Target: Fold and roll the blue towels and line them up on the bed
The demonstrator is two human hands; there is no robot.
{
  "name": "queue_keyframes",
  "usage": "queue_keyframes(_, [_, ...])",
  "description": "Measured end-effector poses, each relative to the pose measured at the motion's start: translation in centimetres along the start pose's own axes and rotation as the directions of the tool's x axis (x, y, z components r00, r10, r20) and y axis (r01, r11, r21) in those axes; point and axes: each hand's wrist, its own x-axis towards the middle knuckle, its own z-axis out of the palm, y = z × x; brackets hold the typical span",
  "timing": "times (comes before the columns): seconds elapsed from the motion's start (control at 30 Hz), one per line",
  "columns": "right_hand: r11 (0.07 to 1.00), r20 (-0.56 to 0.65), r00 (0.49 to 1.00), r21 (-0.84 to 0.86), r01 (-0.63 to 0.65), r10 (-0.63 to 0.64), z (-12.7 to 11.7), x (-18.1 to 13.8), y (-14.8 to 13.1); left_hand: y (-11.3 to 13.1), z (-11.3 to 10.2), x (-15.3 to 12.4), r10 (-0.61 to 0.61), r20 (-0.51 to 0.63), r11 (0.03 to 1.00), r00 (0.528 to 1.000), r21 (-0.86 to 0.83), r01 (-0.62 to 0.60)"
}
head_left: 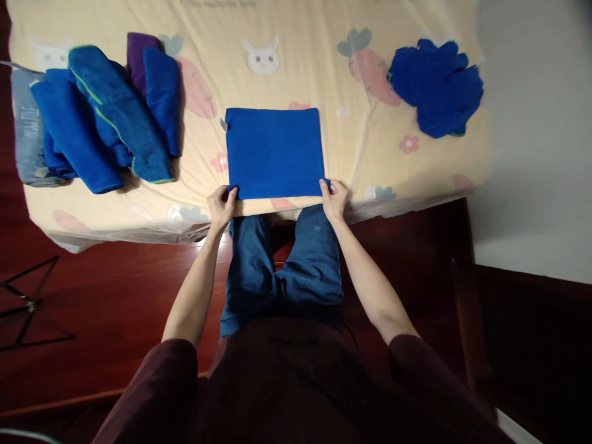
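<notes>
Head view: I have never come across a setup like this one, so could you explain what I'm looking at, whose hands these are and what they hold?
There is no machine here: a person works bare-handed. The single picture comes from a camera worn on the head, looking forward and down, so the wearer's own blue trousers show below. In front is a surface covered by a pale yellow sheet printed with carrots, flowers and rabbits. A blue cloth lies flat on it, in a neat rectangle. The left hand pinches its near left corner, and the right hand its near right corner. Over to the left are rolled or folded cloths in blue, grey and purple; to the right sits a crumpled blue heap.
</notes>
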Motion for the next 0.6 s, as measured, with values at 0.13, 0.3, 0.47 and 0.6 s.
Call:
queue_keyframes(0.13, [0.998, -0.031, 0.999, -0.065, 0.013, -0.015, -0.01, -0.13, 0.08, 0.01, 0.1, -0.18, -0.024, -0.009, 1.0, 1.0, 0.001, 0.024])
queue_keyframes(0.3, [0.99, -0.04, 0.998, -0.139, 0.033, -0.039, 0.09, -0.06, -0.01, -0.11, 0.4, -0.19, -0.018, -0.027, 0.999, 0.999, 0.029, 0.019])
queue_keyframes(0.47, [0.981, -0.053, 0.997, -0.192, 0.04, -0.051, 0.34, 0.2, -0.15, -0.33, 0.67, -0.26, -0.018, -0.067, 0.997, 0.998, 0.068, 0.023])
queue_keyframes(0.6, [0.977, -0.058, 0.997, -0.207, 0.044, -0.057, 0.36, 0.15, -0.2, -0.34, 0.76, -0.2, -0.035, -0.073, 0.996, 0.997, 0.078, 0.041])
